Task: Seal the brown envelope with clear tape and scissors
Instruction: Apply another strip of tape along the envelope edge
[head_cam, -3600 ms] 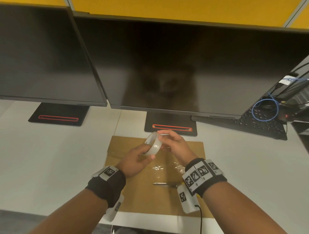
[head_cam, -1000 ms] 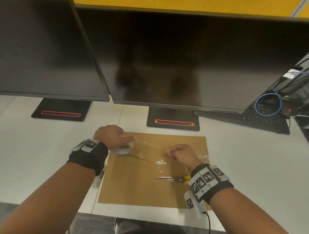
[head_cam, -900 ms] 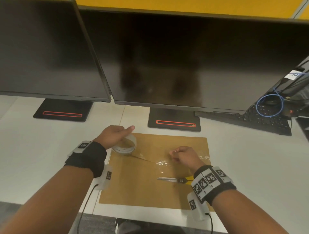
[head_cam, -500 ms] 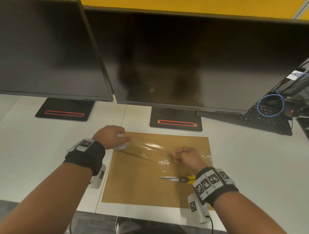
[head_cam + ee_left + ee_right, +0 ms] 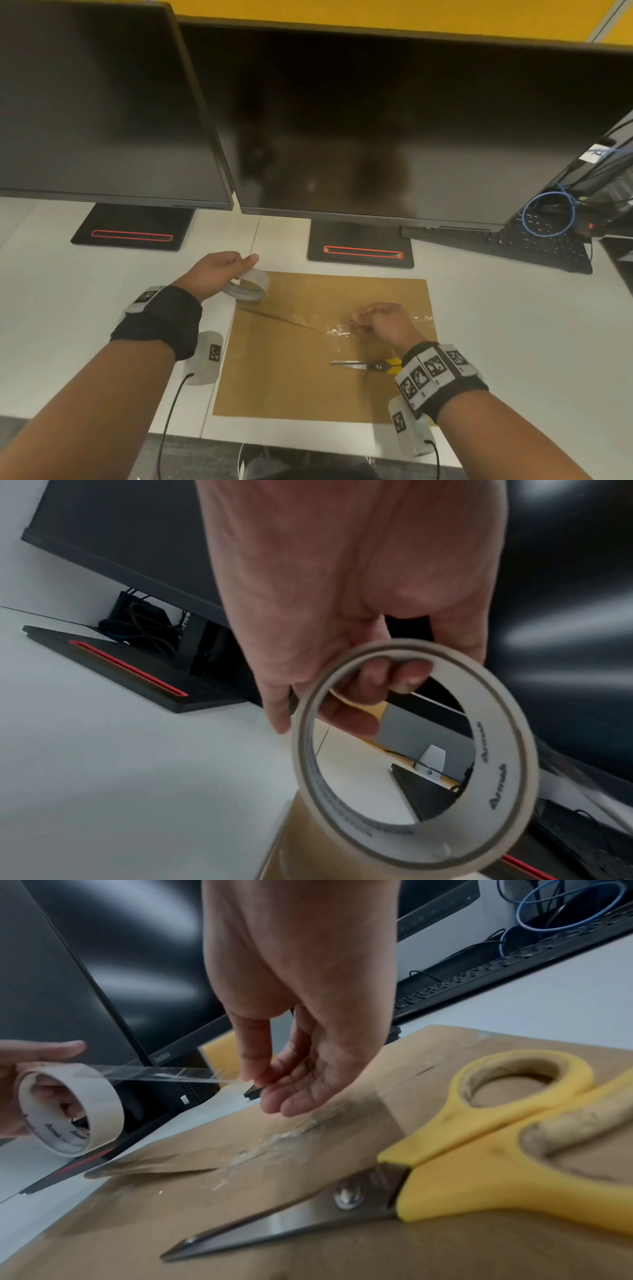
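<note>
The brown envelope (image 5: 308, 370) lies flat on the white desk, its flap edge running diagonally with crinkled old tape (image 5: 337, 331) on it. My left hand (image 5: 219, 274) grips the clear tape roll (image 5: 248, 289) above the envelope's far left corner, fingers hooked through its core (image 5: 377, 685). My right hand (image 5: 380, 322) pinches the free end of the tape strip (image 5: 164, 1074), which stretches level from the roll (image 5: 68, 1110) above the flap. The yellow-handled scissors (image 5: 366, 365) lie closed on the envelope near my right wrist, large in the right wrist view (image 5: 445, 1164).
Two dark monitors (image 5: 376, 130) on black stands (image 5: 359, 248) stand right behind the envelope. A black keyboard (image 5: 534, 240) with a blue cable loop (image 5: 548, 214) sits at the back right. Bare white desk (image 5: 68, 325) spreads to the left and right.
The left hand has lifted and tipped the roll up off the envelope's left corner again, after pulling it down and left. The right hand keeps pinching the strip's end in the same place.
</note>
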{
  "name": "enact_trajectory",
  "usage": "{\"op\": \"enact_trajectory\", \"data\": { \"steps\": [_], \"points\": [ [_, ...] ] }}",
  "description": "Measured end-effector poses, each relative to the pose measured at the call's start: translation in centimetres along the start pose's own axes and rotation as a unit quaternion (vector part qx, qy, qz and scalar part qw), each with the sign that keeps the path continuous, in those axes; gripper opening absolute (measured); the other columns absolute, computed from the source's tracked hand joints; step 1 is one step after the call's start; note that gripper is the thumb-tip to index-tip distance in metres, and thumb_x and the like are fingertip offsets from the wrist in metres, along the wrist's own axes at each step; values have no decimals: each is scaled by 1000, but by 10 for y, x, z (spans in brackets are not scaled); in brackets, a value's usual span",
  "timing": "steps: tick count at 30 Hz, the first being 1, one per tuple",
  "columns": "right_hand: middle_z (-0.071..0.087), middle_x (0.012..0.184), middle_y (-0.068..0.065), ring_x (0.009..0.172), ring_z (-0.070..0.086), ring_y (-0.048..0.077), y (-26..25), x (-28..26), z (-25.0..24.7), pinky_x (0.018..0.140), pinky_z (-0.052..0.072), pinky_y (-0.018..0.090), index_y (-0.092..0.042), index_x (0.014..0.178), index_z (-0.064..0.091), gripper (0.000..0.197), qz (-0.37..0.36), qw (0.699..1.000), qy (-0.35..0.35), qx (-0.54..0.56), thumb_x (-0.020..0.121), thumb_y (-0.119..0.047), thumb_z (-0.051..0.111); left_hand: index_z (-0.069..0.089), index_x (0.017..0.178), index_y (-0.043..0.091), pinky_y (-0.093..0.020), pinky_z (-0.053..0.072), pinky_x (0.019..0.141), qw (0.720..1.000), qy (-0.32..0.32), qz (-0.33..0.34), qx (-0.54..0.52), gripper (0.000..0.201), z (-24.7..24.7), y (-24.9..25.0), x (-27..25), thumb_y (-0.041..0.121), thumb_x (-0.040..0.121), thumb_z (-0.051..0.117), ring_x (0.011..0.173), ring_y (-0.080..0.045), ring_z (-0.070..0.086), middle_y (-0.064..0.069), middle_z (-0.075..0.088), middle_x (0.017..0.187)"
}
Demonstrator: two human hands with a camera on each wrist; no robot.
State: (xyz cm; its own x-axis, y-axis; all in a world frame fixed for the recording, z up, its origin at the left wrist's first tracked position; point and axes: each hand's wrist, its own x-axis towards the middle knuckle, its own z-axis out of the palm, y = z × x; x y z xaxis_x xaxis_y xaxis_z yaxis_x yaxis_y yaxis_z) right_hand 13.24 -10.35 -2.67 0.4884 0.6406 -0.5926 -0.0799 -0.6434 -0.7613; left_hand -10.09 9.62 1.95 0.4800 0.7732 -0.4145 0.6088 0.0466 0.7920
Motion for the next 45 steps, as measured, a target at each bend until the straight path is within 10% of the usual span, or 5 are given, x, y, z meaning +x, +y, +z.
{"op": "enact_trajectory", "data": {
  "steps": [17, 24, 35, 41, 45],
  "points": [
    [64, 64, -3, 68, 57, 7, 0, 1, 3, 69, 41, 22, -14, 66, 64, 17, -14, 996, 23, -85, 83, -14, 67, 50, 67, 23, -36, 40, 86, 856, 90, 84, 502, 52, -5, -5, 10, 73, 82, 43, 77, -17, 52, 4, 57, 72],
    [70, 72, 3, 64, 65, 12, 4, 8, -6, 67, 48, 20, -7, 77, 69, 9, 4, 1000, -3, -28, 80, -15, 73, 53, 70, 7, -34, 35, 77, 996, 27, 3, 88, 48, -10, -1, 6, 51, 89, 55, 78, -24, 49, -11, 50, 76],
    [67, 71, 2, 59, 62, 10, 10, 10, -6, 46, 46, 7, -3, 76, 65, 9, 24, 999, 39, -12, 85, 0, 64, 57, 74, 7, -26, 40, 63, 996, 18, 27, 81, 37, 3, -14, 8, 41, 82, 71, 69, -19, 49, -6, 51, 75],
    [70, 74, 5, 73, 66, 19, 15, 7, 1, 79, 55, 31, -9, 67, 63, 17, 25, 995, 88, -42, 83, -5, 66, 52, 67, 16, -27, 36, 64, 982, 72, 77, 159, 34, 12, -24, 11, 40, 82, 70, 74, -19, 49, -3, 49, 78],
    [61, 64, -5, 67, 57, 13, 15, 1, 10, 56, 40, 19, -15, 62, 59, 22, 5, 985, 116, -130, 83, -13, 64, 56, 77, 16, -34, 44, 75, 956, 78, 84, 268, 36, 9, -30, 16, 51, 83, 62, 88, -24, 54, -7, 57, 90]
  ]
}}
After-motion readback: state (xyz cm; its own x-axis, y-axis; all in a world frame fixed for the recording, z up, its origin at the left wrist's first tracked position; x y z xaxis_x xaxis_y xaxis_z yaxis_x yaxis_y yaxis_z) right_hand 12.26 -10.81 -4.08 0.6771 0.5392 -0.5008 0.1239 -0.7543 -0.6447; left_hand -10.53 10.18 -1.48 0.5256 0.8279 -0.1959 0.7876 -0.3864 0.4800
